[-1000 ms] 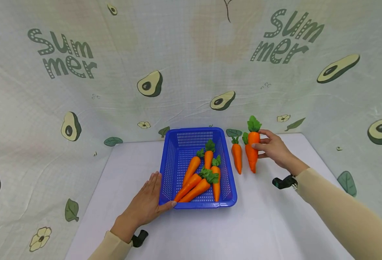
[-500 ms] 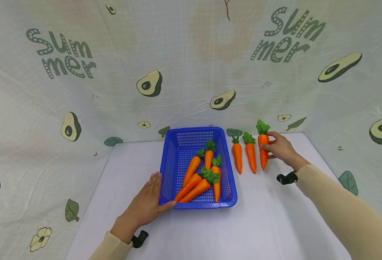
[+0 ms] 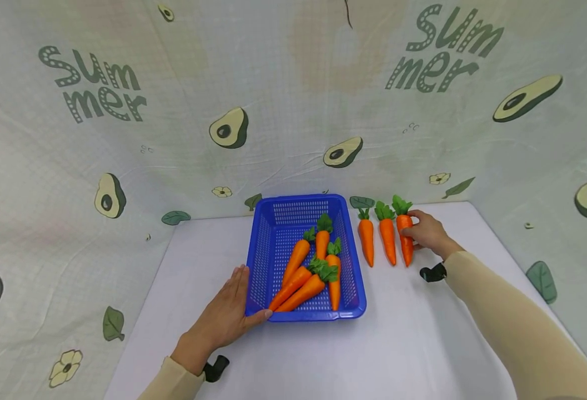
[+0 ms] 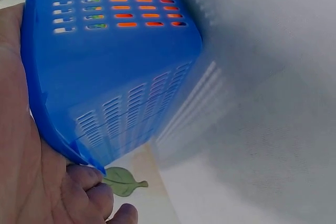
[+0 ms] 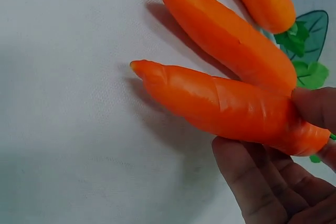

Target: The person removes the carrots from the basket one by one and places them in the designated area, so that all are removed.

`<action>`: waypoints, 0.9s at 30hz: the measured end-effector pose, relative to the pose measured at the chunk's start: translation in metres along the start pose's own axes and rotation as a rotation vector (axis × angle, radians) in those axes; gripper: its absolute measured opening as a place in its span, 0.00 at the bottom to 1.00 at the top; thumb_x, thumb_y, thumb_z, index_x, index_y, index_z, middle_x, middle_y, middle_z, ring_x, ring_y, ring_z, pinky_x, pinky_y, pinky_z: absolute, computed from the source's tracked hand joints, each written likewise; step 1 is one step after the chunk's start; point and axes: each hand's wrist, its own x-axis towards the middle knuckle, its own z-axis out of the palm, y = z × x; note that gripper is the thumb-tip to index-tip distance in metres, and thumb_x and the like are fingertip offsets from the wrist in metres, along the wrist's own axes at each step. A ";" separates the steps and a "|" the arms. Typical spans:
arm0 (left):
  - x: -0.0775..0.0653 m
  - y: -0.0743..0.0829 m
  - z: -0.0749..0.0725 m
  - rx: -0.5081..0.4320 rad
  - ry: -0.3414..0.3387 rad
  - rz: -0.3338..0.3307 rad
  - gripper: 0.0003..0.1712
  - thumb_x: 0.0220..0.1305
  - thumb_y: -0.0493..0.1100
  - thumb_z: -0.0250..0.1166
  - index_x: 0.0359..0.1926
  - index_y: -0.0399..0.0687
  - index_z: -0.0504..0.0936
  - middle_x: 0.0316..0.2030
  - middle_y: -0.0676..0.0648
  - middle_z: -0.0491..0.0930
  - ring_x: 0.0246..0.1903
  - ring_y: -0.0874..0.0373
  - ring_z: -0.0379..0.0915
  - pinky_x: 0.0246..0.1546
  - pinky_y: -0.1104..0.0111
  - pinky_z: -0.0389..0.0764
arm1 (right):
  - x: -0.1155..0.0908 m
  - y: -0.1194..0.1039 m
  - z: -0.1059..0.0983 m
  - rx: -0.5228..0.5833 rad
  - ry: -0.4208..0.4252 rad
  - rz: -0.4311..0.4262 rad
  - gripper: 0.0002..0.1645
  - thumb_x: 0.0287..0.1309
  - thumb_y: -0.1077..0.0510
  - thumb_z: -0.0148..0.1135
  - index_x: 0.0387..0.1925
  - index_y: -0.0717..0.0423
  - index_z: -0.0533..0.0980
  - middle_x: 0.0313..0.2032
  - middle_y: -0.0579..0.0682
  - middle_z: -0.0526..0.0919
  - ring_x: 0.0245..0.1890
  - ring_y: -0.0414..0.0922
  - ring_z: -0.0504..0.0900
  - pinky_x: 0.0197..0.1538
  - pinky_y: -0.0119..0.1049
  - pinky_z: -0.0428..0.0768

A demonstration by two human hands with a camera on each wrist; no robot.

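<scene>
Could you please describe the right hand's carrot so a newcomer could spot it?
Find the blue basket on the white table. To its right lie three carrots in a row. Yours is the outermost carrot, the only one the right hand holds.

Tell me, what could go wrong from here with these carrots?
The right hand holds the rightmost carrot close beside the middle carrot, so it might knock that one askew. The left hand rests against the left side of the blue basket; a push there could slide the basket into the nearest loose carrot, just past its right side.
</scene>
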 end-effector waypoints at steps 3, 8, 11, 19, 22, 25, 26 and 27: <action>0.000 0.000 0.000 -0.004 0.003 0.001 0.71 0.64 0.84 0.51 0.84 0.37 0.37 0.85 0.36 0.40 0.84 0.39 0.40 0.81 0.46 0.55 | 0.004 0.002 0.001 -0.003 -0.010 0.021 0.48 0.71 0.54 0.62 0.81 0.65 0.50 0.60 0.73 0.74 0.47 0.57 0.83 0.43 0.44 0.92; 0.000 0.000 0.001 -0.013 0.005 0.001 0.72 0.64 0.85 0.51 0.84 0.38 0.36 0.85 0.36 0.41 0.84 0.39 0.40 0.81 0.45 0.55 | 0.010 0.007 0.003 -0.015 -0.016 0.048 0.48 0.71 0.54 0.62 0.81 0.66 0.51 0.60 0.72 0.73 0.43 0.55 0.84 0.42 0.43 0.91; 0.000 -0.001 0.001 -0.013 0.005 0.000 0.72 0.64 0.85 0.51 0.84 0.38 0.36 0.85 0.36 0.41 0.84 0.39 0.40 0.81 0.46 0.55 | 0.012 0.007 0.004 -0.010 -0.018 0.059 0.47 0.71 0.55 0.63 0.81 0.66 0.52 0.60 0.73 0.72 0.43 0.55 0.84 0.42 0.43 0.91; 0.000 -0.002 0.000 -0.007 0.010 0.011 0.71 0.65 0.84 0.51 0.84 0.37 0.37 0.84 0.35 0.42 0.84 0.39 0.41 0.80 0.46 0.56 | 0.014 0.001 0.013 -0.029 -0.032 0.039 0.46 0.71 0.53 0.62 0.80 0.66 0.54 0.61 0.72 0.73 0.39 0.52 0.85 0.41 0.41 0.91; 0.000 -0.002 -0.001 -0.012 0.008 0.015 0.71 0.65 0.83 0.52 0.84 0.36 0.38 0.84 0.34 0.43 0.84 0.39 0.42 0.80 0.46 0.56 | 0.014 0.001 0.014 -0.059 -0.025 0.029 0.46 0.71 0.52 0.62 0.80 0.67 0.54 0.59 0.72 0.74 0.37 0.51 0.85 0.40 0.40 0.90; 0.000 -0.001 -0.001 -0.014 0.008 0.018 0.71 0.66 0.83 0.53 0.84 0.36 0.38 0.84 0.34 0.43 0.84 0.39 0.42 0.80 0.46 0.56 | 0.015 0.002 0.015 -0.082 -0.020 0.025 0.45 0.71 0.52 0.61 0.79 0.67 0.55 0.59 0.73 0.75 0.37 0.51 0.86 0.41 0.40 0.90; 0.000 -0.001 -0.001 -0.015 0.008 0.019 0.71 0.66 0.83 0.53 0.84 0.36 0.38 0.84 0.34 0.43 0.84 0.39 0.42 0.80 0.46 0.56 | 0.015 0.003 0.014 -0.087 -0.018 0.023 0.45 0.71 0.52 0.61 0.79 0.67 0.55 0.59 0.73 0.75 0.37 0.52 0.86 0.41 0.40 0.90; 0.000 -0.001 -0.001 -0.013 0.008 0.018 0.71 0.66 0.83 0.53 0.84 0.36 0.37 0.84 0.35 0.42 0.84 0.39 0.41 0.80 0.46 0.56 | 0.016 0.004 0.014 -0.091 -0.016 0.024 0.45 0.71 0.52 0.61 0.79 0.67 0.55 0.59 0.73 0.75 0.38 0.52 0.86 0.41 0.39 0.90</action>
